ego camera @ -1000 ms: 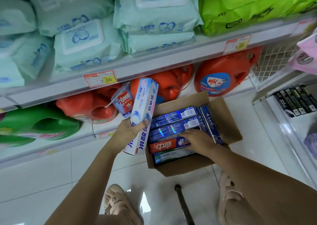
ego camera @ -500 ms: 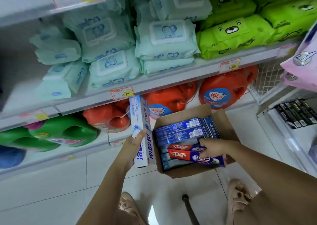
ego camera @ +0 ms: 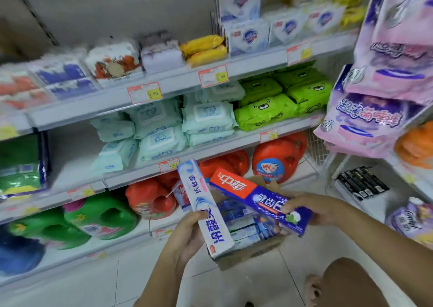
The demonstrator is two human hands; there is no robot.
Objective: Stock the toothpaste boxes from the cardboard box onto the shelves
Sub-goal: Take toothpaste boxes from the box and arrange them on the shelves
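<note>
Green detergent jugs [ego camera: 100, 220] and red detergent jugs [ego camera: 150, 199] were seen ranged under the lowest shelf rail [ego camera: 218, 150], to the left of the cardboard box [ego camera: 248, 254], which stood open on the pale tiled floor.

Just left of the cardboard box, over its near corner, a white-and-blue toothpaste box [ego camera: 203, 206] was gripped by the left hand [ego camera: 187, 234]. The fingers were curled round its lower half and the thumb was laid across the printed face. The carton was held close to upright, its top leaning slightly left.

Inside the cardboard box, blue toothpaste boxes [ego camera: 241, 222] were packed flat, side by side; their print was too blurred to be read.

Above the cardboard box, a red-and-blue toothpaste box [ego camera: 257, 197] was held aslant, red end raised to the left and blue end lower to the right. It was grasped at the blue end by the right hand [ego camera: 314, 209], the thumb pressed on the top face and the fingers wrapped beneath. Whether the two held cartons touched could not be told.

Behind the cardboard box, another red jug with a round blue label [ego camera: 276, 163] was shelved. To the right of the cardboard box, black cartons [ego camera: 362, 184] were laid on a low ledge, with pink-and-purple packs [ego camera: 375, 109] hung above them.
</note>
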